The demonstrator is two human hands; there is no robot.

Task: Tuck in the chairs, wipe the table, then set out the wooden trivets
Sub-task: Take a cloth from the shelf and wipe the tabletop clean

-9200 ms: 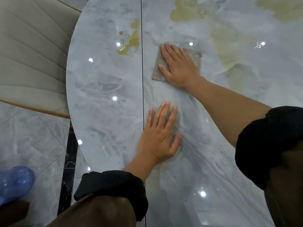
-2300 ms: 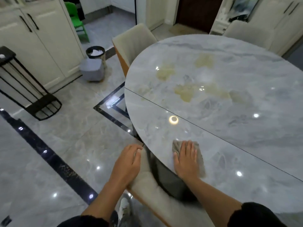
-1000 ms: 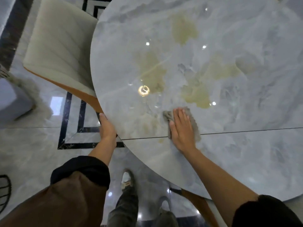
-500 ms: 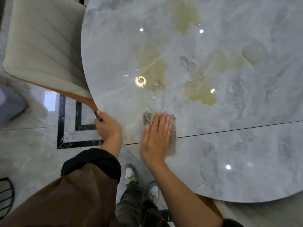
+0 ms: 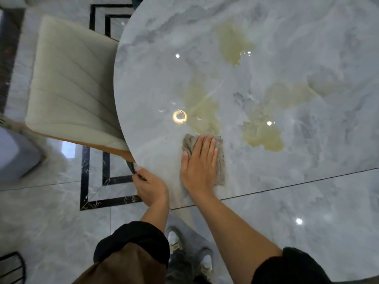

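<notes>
A round grey marble table [image 5: 287,201] fills the right of the view, with a thin dark seam across it. My right hand [image 5: 200,162] lies flat, fingers straight, pressing a grey-brown cloth [image 5: 220,160] onto the top near the left edge. My left hand [image 5: 150,186] grips the table's rim just left of it, fingers curled under the edge. A cream padded chair [image 5: 71,85] with an orange-brown back edge stands tucked against the table's left side. No trivets are in view.
Yellowish patches [image 5: 264,138] mark the tabletop beyond the cloth. The glossy grey floor [image 5: 51,212] has a black inlay border. My shoes [image 5: 174,240] stand under the table's near edge. A pale grey bin [image 5: 14,152] sits at far left, a black wire rack [image 5: 10,267] at bottom left.
My right hand has slid the cloth a little right and away along the tabletop. My left hand stays gripping the rim at the seam.
</notes>
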